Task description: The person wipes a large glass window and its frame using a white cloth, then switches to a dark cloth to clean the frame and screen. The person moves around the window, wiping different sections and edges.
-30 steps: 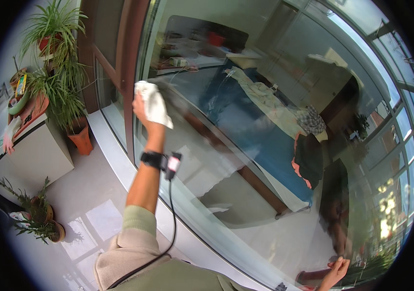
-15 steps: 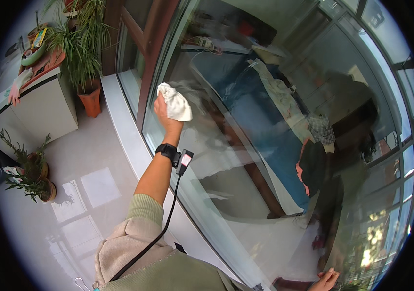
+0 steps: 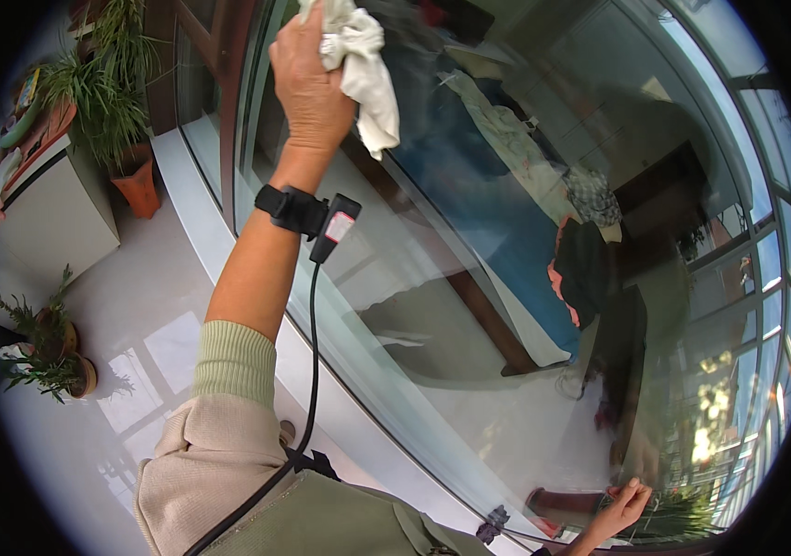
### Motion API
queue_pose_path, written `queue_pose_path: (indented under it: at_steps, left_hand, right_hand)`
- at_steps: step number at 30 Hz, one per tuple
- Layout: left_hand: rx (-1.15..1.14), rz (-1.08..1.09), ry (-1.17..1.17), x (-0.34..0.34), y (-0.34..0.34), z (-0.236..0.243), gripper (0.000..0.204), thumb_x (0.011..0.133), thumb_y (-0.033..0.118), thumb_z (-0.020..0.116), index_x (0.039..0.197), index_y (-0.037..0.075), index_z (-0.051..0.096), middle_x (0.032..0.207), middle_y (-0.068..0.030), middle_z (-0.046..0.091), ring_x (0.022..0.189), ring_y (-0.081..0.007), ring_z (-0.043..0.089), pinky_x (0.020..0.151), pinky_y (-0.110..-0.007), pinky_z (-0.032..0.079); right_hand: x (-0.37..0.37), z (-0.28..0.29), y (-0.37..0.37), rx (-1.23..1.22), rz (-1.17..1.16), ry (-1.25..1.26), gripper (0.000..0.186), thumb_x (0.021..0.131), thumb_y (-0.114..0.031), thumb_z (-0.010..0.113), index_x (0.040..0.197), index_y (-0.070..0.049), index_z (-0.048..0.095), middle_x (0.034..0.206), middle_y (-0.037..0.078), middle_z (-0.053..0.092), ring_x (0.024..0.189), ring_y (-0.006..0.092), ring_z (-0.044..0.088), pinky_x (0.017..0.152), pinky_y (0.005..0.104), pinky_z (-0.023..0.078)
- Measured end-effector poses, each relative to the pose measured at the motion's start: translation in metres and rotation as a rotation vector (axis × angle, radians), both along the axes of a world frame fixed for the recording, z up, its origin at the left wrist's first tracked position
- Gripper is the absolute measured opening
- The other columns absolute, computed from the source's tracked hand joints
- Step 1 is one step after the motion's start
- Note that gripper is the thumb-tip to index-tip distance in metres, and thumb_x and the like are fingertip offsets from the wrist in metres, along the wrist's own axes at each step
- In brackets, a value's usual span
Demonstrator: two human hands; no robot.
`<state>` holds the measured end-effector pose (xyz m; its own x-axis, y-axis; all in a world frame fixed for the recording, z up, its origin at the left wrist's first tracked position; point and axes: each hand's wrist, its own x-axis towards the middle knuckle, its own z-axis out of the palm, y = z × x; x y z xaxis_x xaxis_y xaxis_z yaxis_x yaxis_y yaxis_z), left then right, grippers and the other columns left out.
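Note:
My left hand [image 3: 310, 102] is raised at the upper left of the glass pane [image 3: 395, 389], closed around a bunched white cloth [image 3: 372, 97]. One end of the cloth hangs down beside the fingers, and its top is cut off by the picture's edge. A black wrist strap [image 3: 295, 211] with a small cabled device [image 3: 333, 229] sits on that forearm. Far down at the lower right, my right hand [image 3: 624, 510] is close to the glass with its fingers curled together. Whatever is between those fingers, if anything, cannot be made out.
A white sill [image 3: 196, 204] and dark red frame [image 3: 233, 102] border the glass. Leafy plants stand on the left in an orange pot [image 3: 139, 185] and a smaller pot [image 3: 83, 378], near a white cabinet [image 3: 66, 208]. A bed [image 3: 497, 250] shows in the glass.
My left hand has moved up in the picture with the cloth and looks larger. The right hand has come further into view at the lower right. The whole view has shifted slightly.

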<state>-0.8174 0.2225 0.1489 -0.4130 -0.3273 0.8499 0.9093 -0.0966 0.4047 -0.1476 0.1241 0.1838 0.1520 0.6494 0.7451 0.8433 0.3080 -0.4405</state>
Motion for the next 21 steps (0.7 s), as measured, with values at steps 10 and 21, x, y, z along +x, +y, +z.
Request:
queue_pose_path:
  at_steps: [10,21]
  left_hand:
    - [0.246,-0.379,-1.114,0.073,-0.008,-0.303,0.038,0.095,0.02,0.059,0.129,0.004,0.056,0.111,-0.0072,0.066,0.098,-0.0188,0.063,0.082,-0.03,0.051]
    - [0.005,-0.232,-0.022,0.101,-0.007,-0.003,0.051,0.077,0.018,0.075,0.125,0.009,0.062,0.12,-0.0136,0.06,0.107,-0.0313,0.054,0.092,-0.037,0.042]
  right_hand:
    - [0.049,-0.019,0.023,0.112,-0.133,-0.264,0.037,0.103,-0.03,0.052,0.077,-0.005,0.043,0.064,0.001,0.043,0.059,0.0087,0.042,0.057,0.0242,0.041]
    - [-0.014,0.001,0.002,0.017,-0.022,0.034,0.036,0.102,-0.029,0.052,0.076,-0.005,0.043,0.062,0.001,0.042,0.059,0.0085,0.042,0.056,0.0245,0.04]
